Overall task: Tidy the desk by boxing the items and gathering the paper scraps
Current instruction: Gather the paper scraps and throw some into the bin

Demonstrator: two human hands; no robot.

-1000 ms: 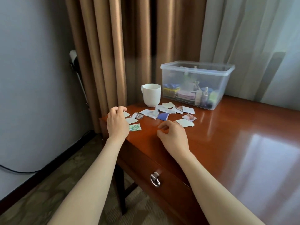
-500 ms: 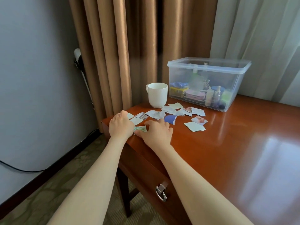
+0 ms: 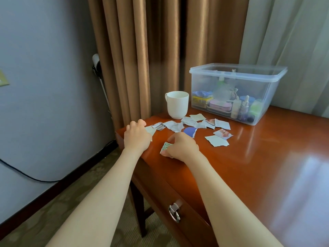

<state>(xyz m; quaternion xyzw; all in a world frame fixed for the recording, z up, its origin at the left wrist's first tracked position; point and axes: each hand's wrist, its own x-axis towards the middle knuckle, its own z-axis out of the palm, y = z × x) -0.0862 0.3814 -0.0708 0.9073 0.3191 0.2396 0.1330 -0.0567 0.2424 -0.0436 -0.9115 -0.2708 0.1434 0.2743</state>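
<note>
The box [image 3: 238, 72] looks packed, so we're on the paper scraps [image 3: 195, 124] now. Our right hand [image 3: 181, 147] pinches the green scrap [image 3: 164, 146] near the tabletop [image 3: 249, 166] edge. The left hand [image 3: 137, 138] has its fingers curled over a pale scrap [image 3: 151, 130], can't tell if it's gripped. The rest lie toward 1 o'clock, by the mug [image 3: 178, 106]. Next we'd guess: peel it up by an edge, then gather the others.

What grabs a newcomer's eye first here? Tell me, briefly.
The torn paper scraps strewn across the left corner of the desk stand out first. The right hand pinches a green-patterned scrap there, and the left hand rests beside it. Behind, a clear plastic box of small items stands next to a white mug.
</note>
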